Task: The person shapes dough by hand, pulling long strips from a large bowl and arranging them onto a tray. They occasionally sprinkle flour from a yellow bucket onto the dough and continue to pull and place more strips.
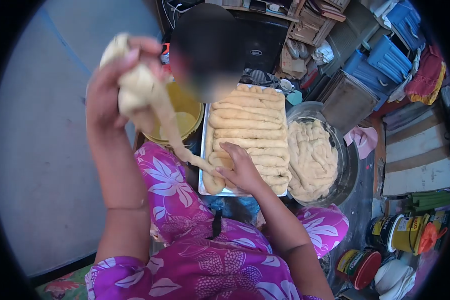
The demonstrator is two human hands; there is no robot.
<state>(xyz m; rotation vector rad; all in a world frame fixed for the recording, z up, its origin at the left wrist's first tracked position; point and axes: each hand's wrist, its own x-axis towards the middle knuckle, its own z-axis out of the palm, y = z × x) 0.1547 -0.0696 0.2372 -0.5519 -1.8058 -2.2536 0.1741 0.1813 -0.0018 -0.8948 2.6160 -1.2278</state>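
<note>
Left of the tray (201, 184), our left hand (107, 89) grips raised dough (136, 90); over the tray, our right hand (242, 170) lies loosely spread. Lifting too high could snap the strand (177, 142).

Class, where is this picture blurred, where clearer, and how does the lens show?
Head view: left hand and raised dough look smeared, probably by movement; same view: dough rolls on the tray are clearer, a soft blurred patch hides detail beyond it, rounded black corners suggest a wide lens.

Dough (247, 119) pale yel, tray (204, 150) silver, bucket (184, 97) yel, clothing (200, 270) purple w/ wht florals.
</note>
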